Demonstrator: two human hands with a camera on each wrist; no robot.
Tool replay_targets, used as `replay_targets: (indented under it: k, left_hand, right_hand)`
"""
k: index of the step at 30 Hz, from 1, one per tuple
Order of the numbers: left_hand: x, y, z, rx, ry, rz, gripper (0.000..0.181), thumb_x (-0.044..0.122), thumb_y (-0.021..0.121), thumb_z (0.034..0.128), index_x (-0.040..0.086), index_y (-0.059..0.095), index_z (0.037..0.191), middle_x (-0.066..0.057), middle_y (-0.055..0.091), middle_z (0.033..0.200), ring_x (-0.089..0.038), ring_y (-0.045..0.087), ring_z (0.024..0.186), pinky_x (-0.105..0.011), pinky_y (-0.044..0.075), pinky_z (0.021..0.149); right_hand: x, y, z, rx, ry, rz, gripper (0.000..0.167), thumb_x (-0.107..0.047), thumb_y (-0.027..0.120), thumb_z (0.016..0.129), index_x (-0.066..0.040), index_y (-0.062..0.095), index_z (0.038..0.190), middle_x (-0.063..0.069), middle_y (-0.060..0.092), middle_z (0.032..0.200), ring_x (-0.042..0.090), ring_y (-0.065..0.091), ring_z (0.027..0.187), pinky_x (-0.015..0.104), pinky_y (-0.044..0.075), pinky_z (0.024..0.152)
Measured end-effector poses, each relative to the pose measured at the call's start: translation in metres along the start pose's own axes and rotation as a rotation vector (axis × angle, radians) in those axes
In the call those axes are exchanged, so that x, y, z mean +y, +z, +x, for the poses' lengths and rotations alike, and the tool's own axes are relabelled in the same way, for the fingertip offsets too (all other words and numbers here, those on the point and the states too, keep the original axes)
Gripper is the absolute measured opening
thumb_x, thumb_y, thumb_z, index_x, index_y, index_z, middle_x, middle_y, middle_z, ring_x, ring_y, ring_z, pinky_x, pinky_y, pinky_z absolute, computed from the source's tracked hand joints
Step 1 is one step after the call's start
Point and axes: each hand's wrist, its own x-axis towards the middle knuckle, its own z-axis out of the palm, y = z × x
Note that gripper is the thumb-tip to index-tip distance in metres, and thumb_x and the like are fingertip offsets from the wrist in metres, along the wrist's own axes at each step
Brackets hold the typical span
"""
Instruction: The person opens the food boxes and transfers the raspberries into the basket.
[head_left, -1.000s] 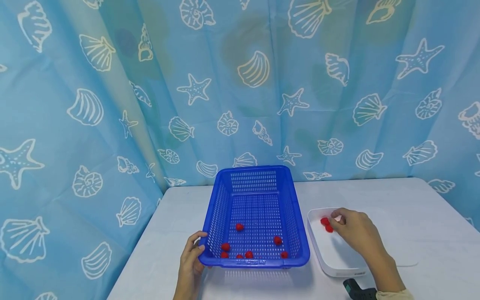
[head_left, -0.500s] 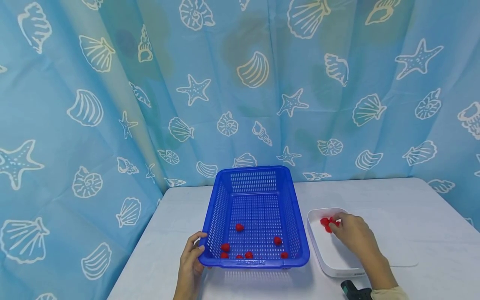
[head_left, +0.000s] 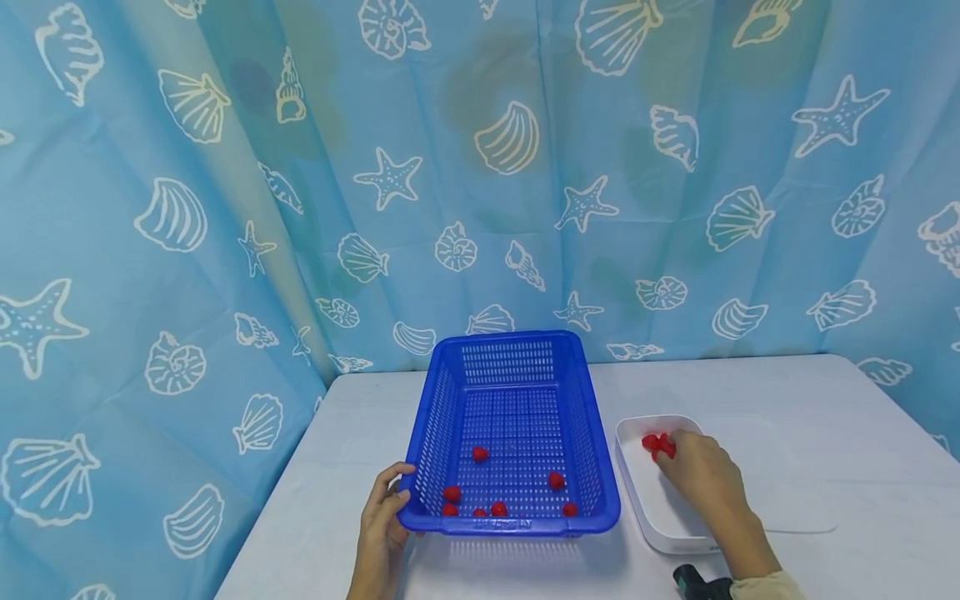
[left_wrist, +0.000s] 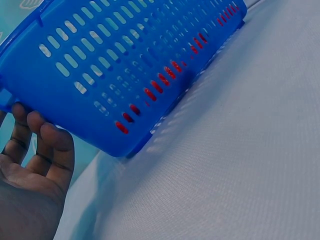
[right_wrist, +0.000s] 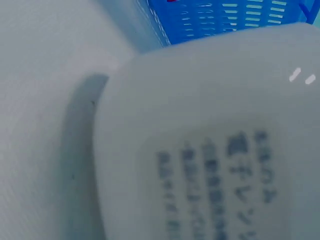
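A blue basket [head_left: 517, 525] stands on the table, several small red berries [head_left: 555, 481] on its floor, mostly toward the near end. My left hand [head_left: 381, 525] grips its near left corner, thumb and fingers at the rim; in the left wrist view the curled fingers of that hand [left_wrist: 37, 160] are under the edge of the basket [left_wrist: 90, 115]. Beside it on the right is a white container [head_left: 667, 546]. Inside its far left part my right hand [head_left: 708, 479] pinches a red berry [head_left: 667, 448], against others. The right wrist view shows the container's printed outer wall [right_wrist: 150, 100], not the hand.
A flat, pale translucent sheet [head_left: 806, 521] lies to the right of the white container on the white table [head_left: 862, 433]. A blue curtain [head_left: 450, 200] with shell and starfish prints hangs behind and to the left. A dark device [head_left: 701, 586] is at the right wrist.
My right hand has moved slightly left and down within the white container, and more red shows by its fingertips than a second ago. The left hand and basket have stayed in place.
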Motion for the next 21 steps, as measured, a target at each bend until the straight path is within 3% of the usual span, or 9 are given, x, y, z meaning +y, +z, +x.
replay_targets:
  k: [7, 15, 21]
  left_hand:
    - [-0.0013, -0.0006, 0.0012, 0.006, -0.002, 0.007, 0.04, 0.023, 0.055, 0.095, 0.014, 0.052, 0.133, -0.019, 0.049, 0.133, -0.029, 0.06, 0.096, -0.03, 0.05, 0.062]
    - [-0.0015, -0.0001, 0.0009, 0.005, 0.001, 0.012, 0.039, 0.024, 0.054, 0.0954, 0.013, 0.052, 0.133, -0.02, 0.049, 0.133, -0.029, 0.06, 0.096, -0.03, 0.05, 0.062]
    - [-0.0013, -0.0001, 0.0008, 0.011, -0.005, 0.018, 0.04, 0.023, 0.054, 0.0948, 0.014, 0.051, 0.134, -0.019, 0.048, 0.134, -0.03, 0.06, 0.098, -0.031, 0.05, 0.063]
  right_hand:
    - [-0.0024, 0.0004, -0.0012, -0.004, 0.028, -0.004, 0.038, -0.009, 0.074, 0.085, 0.014, 0.057, 0.11, 0.02, 0.062, 0.083, 0.026, 0.058, 0.066, 0.046, 0.057, 0.069]
    - [-0.0005, 0.0023, -0.0022, 0.024, -0.011, -0.021, 0.031, -0.005, 0.071, 0.084, 0.013, 0.057, 0.105, 0.018, 0.062, 0.079, 0.027, 0.059, 0.065, 0.048, 0.055, 0.064]
    - [0.0002, 0.0039, -0.0035, 0.037, -0.01, -0.008, 0.023, -0.004, 0.068, 0.086, 0.012, 0.057, 0.098, 0.013, 0.058, 0.072, 0.025, 0.056, 0.061, 0.04, 0.051, 0.056]
